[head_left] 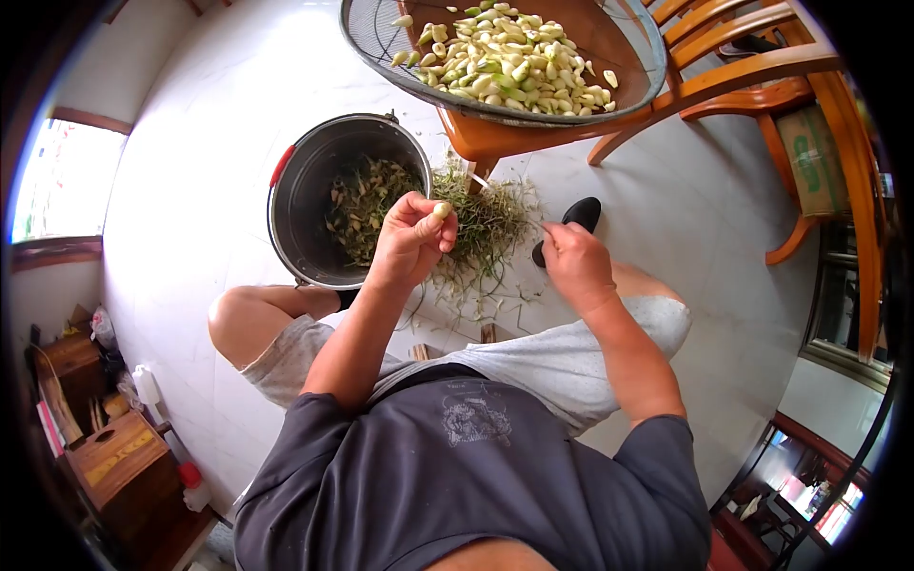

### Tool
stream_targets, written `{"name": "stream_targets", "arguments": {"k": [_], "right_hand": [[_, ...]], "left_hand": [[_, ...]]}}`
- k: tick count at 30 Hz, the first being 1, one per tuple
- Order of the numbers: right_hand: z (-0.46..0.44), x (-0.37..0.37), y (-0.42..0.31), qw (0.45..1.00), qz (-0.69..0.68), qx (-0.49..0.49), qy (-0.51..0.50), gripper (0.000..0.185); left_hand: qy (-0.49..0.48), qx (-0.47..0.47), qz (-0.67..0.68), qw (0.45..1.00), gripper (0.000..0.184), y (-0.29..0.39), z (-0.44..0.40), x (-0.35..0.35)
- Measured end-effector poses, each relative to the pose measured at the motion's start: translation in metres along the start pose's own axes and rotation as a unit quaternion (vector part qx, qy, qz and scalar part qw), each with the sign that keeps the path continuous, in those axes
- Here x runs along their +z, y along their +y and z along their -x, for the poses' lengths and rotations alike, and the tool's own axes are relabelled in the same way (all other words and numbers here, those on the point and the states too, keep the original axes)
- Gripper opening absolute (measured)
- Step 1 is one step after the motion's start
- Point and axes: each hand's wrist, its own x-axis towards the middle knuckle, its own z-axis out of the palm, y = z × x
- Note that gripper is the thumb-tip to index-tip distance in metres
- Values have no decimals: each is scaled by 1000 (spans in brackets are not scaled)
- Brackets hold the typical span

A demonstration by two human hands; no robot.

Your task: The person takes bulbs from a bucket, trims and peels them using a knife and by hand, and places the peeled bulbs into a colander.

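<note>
1. Wooden chair (505, 141): stood ahead of the person, a mesh basket (376, 48) resting on its seat. The raised perch probably served to put the basket within arm's reach and off the floor.
2. Metal bucket (303, 205): upright on the floor near the left knee, partly filled with leafy scraps (357, 209). Its mouth lay just beyond the left forearm, likely so that bits could be dropped in with little reaching.
3. Loose trimmings (490, 243): heaped on the tiles beside the bucket, below and between the hands; I judged that they had missed the bucket or were simply let fall.
4. Pale bulbs (514, 62): piled inside the basket, perhaps to stay apart from the scraps.
5. Right hand (576, 262): near the dark shoe (581, 217), fingers curled inward, well apart from the left. Could not tell whether they were clamped on anything.
6. Left hand (416, 236): raised over the bucket's near side, thumb and fingers brought together.
7. Single bulb (442, 209): pinched at those fingertips, its end exposed, presumably to leave it accessible to the other hand.
</note>
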Motion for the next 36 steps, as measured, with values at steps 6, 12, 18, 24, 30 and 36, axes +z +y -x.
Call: {"name": "stream_targets", "arguments": {"k": [6, 12, 18, 24, 30, 36], "right_hand": [[-9, -16, -31, 992, -107, -44, 48, 23], [-10, -27, -51, 986, -124, -108, 39, 25], [-10, -24, -27, 991, -125, 52, -24, 18], [-5, -21, -7, 965, -4, 115, -234, 17], [-6, -26, -13, 955, -2, 130, -266, 18], [-13, -21, -16, 940, 30, 115, -321, 19]], "left_hand": [[19, -23, 61, 998, 5, 3, 4, -1], [82, -20, 76, 994, 5, 0, 7, -1], [46, -9, -53, 997, 11, 37, -7, 25], [26, 25, -433, 901, 35, 90, -108, 104], [52, -22, -663, 746, 26, 134, -111, 56], [259, -323, -603, 682, 18, 109, -47, -139]]}}
